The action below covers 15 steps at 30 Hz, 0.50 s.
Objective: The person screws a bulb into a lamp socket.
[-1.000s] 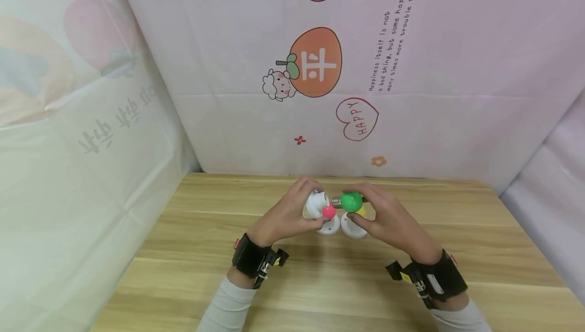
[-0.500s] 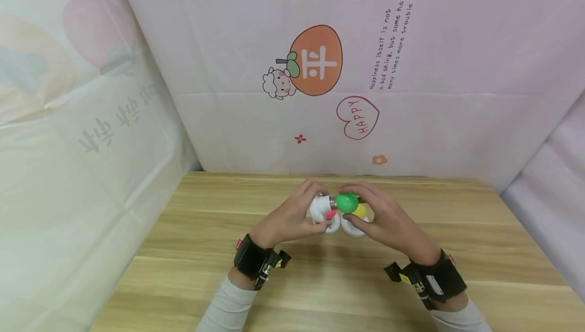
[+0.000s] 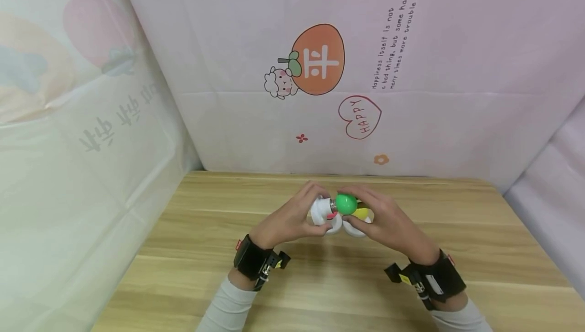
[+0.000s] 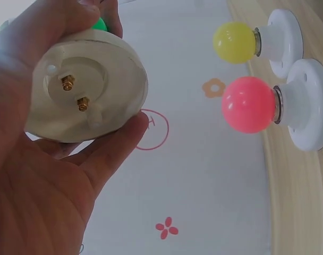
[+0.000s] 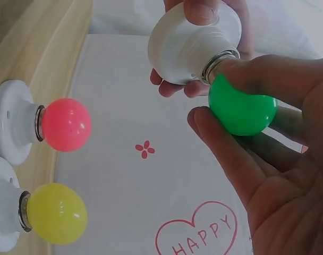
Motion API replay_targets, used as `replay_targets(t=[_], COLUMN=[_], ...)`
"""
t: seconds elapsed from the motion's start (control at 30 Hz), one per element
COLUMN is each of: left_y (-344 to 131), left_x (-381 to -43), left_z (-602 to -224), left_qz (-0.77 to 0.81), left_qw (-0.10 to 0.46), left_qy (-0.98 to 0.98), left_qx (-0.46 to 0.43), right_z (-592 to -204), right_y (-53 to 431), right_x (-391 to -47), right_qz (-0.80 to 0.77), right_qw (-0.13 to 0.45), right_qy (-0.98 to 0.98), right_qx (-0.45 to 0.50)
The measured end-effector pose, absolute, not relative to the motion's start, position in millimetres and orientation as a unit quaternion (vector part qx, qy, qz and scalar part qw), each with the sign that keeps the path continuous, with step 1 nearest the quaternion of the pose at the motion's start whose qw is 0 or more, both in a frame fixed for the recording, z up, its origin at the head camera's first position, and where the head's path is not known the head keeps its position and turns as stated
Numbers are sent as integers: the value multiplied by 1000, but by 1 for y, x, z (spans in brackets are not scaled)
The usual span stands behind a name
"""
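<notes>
My left hand grips a white lamp holder by its round base, tilted so its mouth faces right. In the left wrist view the underside of that base shows two brass screws. My right hand pinches a green light bulb between thumb and fingers. The bulb's metal cap sits in the mouth of the holder, with part of it still showing. Both hands are raised above the table, close together.
On the wooden table stand two more white lamp holders, one bearing a pink bulb, the other a yellow bulb. They are just below my hands. A printed cloth hangs behind the table, another at the left.
The green bulb has moved left, and its metal cap, apart from the holder one second ago, is now in the holder's mouth. The left hand has shifted slightly right with the holder.
</notes>
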<state>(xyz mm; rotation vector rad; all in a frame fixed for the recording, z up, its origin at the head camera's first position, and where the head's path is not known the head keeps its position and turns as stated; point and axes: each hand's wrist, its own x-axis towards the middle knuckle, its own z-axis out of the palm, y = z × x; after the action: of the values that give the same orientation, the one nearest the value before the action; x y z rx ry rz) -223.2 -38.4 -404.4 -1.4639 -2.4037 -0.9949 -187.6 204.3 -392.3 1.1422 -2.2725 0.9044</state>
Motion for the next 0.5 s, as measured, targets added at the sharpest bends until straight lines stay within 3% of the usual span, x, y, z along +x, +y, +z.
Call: replay_targets(t=[0.5], left_y=[-39], left_x=[-220], left_z=[-404], left_qz=[-330], left_qw=[78], left_qy=[-799], left_qx=[-496], right_z=[-397], right_y=[206], right_x=[-187], right_qz=[329], right_qw=[201], right_qy=[-839], right_qx=[383])
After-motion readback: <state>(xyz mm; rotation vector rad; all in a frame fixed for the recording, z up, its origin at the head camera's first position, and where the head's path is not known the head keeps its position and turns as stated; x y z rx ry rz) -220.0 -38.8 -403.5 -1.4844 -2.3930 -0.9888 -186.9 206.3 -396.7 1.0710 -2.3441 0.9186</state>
